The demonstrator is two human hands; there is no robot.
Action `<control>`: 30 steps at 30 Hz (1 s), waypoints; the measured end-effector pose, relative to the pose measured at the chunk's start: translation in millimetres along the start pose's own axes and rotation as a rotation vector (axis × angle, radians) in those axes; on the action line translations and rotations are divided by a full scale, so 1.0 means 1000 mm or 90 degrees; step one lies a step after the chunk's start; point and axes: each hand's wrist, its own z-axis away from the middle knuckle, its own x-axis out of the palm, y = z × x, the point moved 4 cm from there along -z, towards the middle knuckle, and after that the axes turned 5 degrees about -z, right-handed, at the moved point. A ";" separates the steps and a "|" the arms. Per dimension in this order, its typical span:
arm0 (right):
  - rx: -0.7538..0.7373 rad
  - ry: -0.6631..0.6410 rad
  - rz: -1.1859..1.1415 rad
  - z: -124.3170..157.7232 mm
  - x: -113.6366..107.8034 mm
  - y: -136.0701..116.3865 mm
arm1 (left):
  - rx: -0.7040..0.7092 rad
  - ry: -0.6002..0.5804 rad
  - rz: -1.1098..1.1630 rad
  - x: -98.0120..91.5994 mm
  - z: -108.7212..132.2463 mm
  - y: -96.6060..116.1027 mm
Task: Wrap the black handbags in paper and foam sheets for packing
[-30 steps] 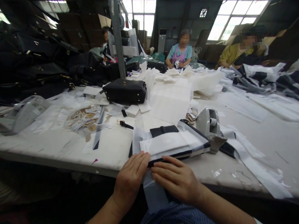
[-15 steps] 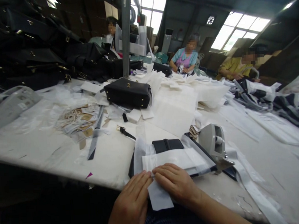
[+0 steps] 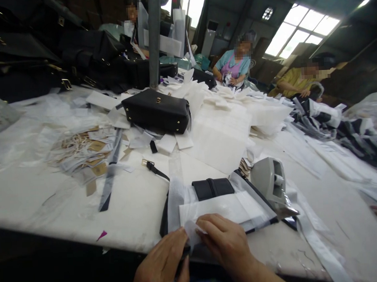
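1. At the near edge of the table (image 3: pixel 128 207) lies the wrapped black piece (image 3: pixel 214 189), its clock centre, twelve pointing away from the wearer.
2. Around seven o'clock, the left hand (image 3: pixel 161 262) is closed, fingers above and thumb below a dark strip (image 3: pixel 185 254), probably part of the piece. Uneven pressure here could crease it or pull the piece over the edge.
3. Towards six o'clock, the right hand (image 3: pixel 227 240) has bent fingers at the translucent film (image 3: pixel 190 230). Its thumb is hidden, so I cannot tell whether the film is pinched. A slack hold could let the film spring up; a sharp tug could tear it.
4. Across the piece, white paper strips (image 3: pixel 215 209) appear loosely laid, and could slide askew if the near side were lifted.
5. Near three o'clock, the grey dispenser (image 3: pixel 268 181) stands close beside the piece; its metal lip could snag paper if the piece shifted that way.
6. Out at ten o'clock, the buckled strap (image 3: pixel 153 167) lies loose on the table; dragged underneath, its buckle might mark the black surface.
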 end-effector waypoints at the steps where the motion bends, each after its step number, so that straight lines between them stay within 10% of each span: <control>1: 0.019 0.007 0.004 -0.001 0.000 0.000 | -0.012 0.006 -0.004 0.000 -0.002 0.000; 12: 0.205 -0.010 -0.017 -0.008 0.003 0.001 | -0.170 -0.024 0.011 0.007 -0.018 -0.003; 30: -0.012 0.072 -0.004 0.005 0.002 -0.003 | -0.116 -0.109 -0.030 -0.008 -0.024 0.002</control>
